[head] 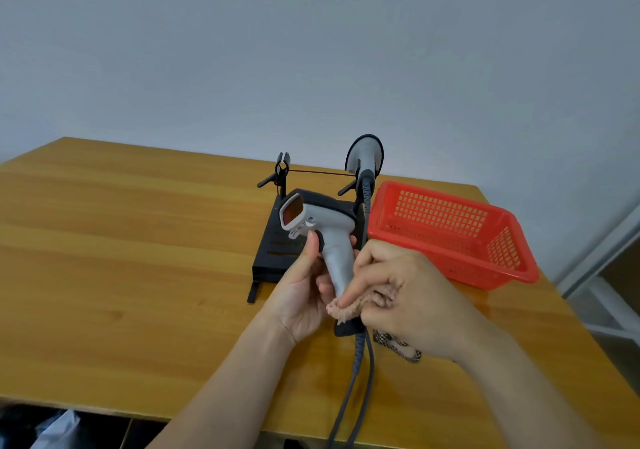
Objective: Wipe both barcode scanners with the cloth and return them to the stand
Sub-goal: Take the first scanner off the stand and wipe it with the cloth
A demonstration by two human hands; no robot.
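Note:
My left hand point(304, 289) grips the handle of a grey barcode scanner point(322, 227), held upright above the table with its red window facing left. My right hand point(401, 296) holds a pinkish fluffy cloth point(349, 306) bunched against the lower part of that handle, the index finger pressing on it. A second grey scanner point(363, 156) hangs on the right holder of the black stand point(277, 241) behind. The stand's left holder point(282, 170) carries nothing. Grey cables point(356, 379) run from the scanners down over the table's front edge.
A red plastic basket point(450, 234) sits right of the stand on the wooden table point(121, 258). A checked strip of fabric point(398, 346) pokes out under my right hand. The table's right edge lies near a white frame point(602, 296).

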